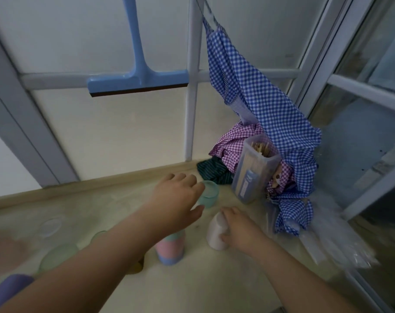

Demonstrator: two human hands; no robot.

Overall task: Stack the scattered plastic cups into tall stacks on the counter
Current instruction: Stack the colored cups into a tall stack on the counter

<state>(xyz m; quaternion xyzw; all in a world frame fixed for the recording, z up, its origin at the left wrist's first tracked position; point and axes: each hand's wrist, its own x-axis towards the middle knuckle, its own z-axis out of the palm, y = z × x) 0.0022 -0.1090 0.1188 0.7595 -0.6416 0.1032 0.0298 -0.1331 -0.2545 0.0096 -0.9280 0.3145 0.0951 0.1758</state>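
Note:
A teal cup (209,194) stands upright near the back of the beige counter (214,279). My left hand (177,195) reaches over to it with fingers spread, touching its left side; whether it grips is unclear. My right hand (239,229) is closed around a pale pink cup (215,233) that stands upside down on the counter. A short stack of upside-down cups (171,249), pink over blue with teal on top, stands under my left forearm. Left of it lie a green cup (56,256), a clear lid-like cup (49,227) and a purple cup (9,288), all blurred.
A clear container of wooden sticks (253,170) stands behind the cups. Blue and purple checked cloths (271,123) hang and pile in the right corner. A blue squeegee (137,82) hangs on the window frame. Clear plastic bags (332,242) lie at the right edge.

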